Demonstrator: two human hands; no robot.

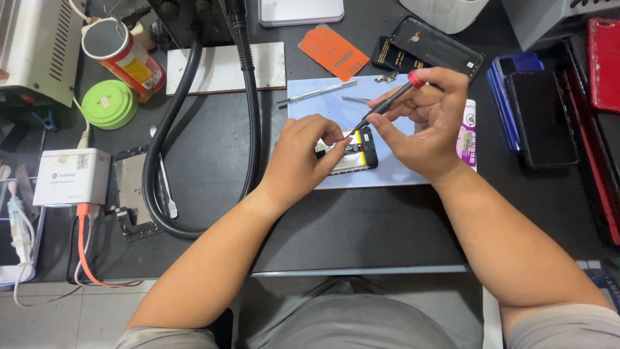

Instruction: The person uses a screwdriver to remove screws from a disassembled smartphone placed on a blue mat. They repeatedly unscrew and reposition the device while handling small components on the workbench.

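On pale blue mat [400,169] mid-tabletop: opened phone [352,153], long axis left-right. Left hand [303,155] pinches it from left, right on top. Right hand [429,119] grips screwdriver [386,103], shaft slanting down-left, tip at phone's top edge.

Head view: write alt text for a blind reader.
A right hand angles a red-capped screwdriver into an opened phone steadied by the left hand on a pale blue mat; other phones lie to the right.
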